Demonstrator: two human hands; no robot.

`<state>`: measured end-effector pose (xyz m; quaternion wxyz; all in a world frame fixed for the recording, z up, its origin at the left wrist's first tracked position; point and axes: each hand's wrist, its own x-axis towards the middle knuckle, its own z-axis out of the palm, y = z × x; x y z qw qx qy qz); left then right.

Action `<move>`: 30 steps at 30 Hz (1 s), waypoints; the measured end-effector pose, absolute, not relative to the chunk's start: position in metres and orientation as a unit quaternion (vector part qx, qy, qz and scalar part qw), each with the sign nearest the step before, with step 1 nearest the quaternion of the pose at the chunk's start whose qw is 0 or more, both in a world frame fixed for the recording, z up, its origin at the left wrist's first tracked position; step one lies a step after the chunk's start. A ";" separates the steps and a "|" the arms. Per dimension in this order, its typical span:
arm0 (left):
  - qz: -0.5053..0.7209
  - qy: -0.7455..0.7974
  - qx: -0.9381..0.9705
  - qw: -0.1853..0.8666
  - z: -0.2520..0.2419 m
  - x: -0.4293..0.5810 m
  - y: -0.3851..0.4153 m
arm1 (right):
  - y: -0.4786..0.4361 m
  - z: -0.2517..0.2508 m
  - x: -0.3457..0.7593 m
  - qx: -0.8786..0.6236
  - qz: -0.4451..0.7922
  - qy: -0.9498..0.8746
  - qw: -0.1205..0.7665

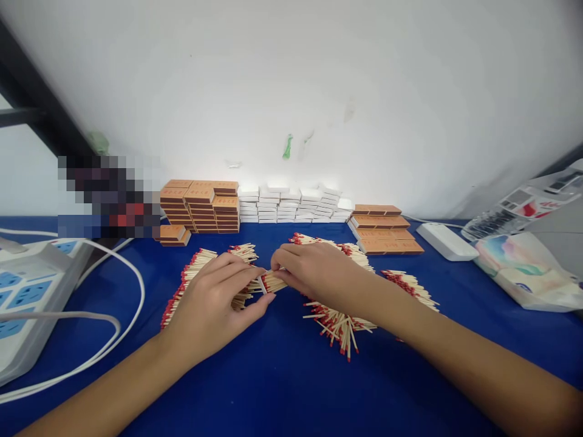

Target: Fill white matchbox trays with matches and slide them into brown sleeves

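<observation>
Between loose match piles (339, 325) on the blue table (282, 388), I see the left hand (214, 294) pinching a small white tray (262, 284). At its edge, the right hand's (314, 267) grip is closed on a match bundle (273, 282).

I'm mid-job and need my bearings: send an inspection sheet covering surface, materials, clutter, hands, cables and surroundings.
Surface: blue tabletop, loose red-tipped matches heaped on it.
Materials: orange-brown matchboxes stacked at both ends of the small white boxes.
Clutter: soft packet and white block at right.
Hands: left hand grips a white-edged piece, mostly hidden; right hand pinches a match bunch beside it.
Cables: white cables loop around the power strip at left.
Surroundings: pale wall behind; pixelated patch at left.
</observation>
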<state>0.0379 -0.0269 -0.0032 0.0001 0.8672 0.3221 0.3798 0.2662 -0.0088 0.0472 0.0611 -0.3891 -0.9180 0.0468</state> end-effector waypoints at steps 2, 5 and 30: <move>0.385 0.326 0.863 -0.003 -0.003 0.038 -0.027 | -0.002 0.050 0.272 -0.387 0.067 -0.915 0.094; 0.387 0.327 0.862 -0.011 -0.004 0.037 -0.026 | 0.021 0.052 0.291 -0.418 0.069 -0.891 0.163; 0.380 0.330 0.864 -0.007 -0.005 0.037 -0.026 | 0.086 -0.004 0.338 -0.528 0.049 -0.831 0.167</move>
